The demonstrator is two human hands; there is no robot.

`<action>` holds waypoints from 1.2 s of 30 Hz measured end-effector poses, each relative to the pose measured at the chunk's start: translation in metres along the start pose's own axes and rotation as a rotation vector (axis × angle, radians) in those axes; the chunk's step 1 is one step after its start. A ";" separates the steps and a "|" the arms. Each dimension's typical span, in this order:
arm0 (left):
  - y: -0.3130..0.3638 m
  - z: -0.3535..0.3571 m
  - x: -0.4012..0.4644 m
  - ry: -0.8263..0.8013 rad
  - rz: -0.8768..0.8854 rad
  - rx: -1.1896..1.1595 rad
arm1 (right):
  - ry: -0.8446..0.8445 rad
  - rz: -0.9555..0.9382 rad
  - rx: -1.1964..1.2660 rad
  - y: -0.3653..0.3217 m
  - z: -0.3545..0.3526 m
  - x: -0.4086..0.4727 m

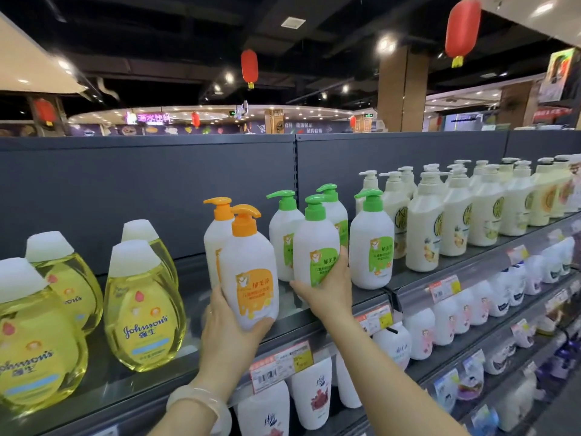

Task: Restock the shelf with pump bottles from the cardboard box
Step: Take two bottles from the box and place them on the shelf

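Observation:
My left hand [231, 328] grips the base of a white pump bottle with an orange pump [248, 269], held at the front edge of the top shelf [132, 382]. A second orange-pump bottle [217, 234] stands right behind it. My right hand [327, 289] wraps the lower part of a white bottle with a green pump [314, 240], which rests on the shelf. Other green-pump bottles stand around it: one behind to the left [284, 231], one to the right [371, 243]. The cardboard box is out of view.
Yellow Johnson's bottles [143, 306] fill the shelf's left part. Cream pump bottles [424, 228] crowd the right part. Lower shelves [440, 328] hold white bottles behind price tags. A dark back panel [157, 190] closes the shelf. Red lanterns hang overhead.

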State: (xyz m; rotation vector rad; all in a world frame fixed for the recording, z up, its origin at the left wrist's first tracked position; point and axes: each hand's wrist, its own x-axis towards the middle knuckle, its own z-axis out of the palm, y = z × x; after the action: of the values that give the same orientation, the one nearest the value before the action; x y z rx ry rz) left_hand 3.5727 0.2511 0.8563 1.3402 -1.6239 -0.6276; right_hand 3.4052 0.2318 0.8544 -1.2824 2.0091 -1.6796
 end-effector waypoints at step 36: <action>-0.014 0.013 0.005 0.036 0.018 0.048 | 0.086 0.056 -0.125 0.050 -0.076 0.060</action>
State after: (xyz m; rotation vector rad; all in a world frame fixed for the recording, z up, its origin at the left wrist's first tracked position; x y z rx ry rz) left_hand 3.5684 0.2400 0.8407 1.3624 -1.6296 -0.5543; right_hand 3.2969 0.2385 0.8551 -1.1990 2.2106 -1.6335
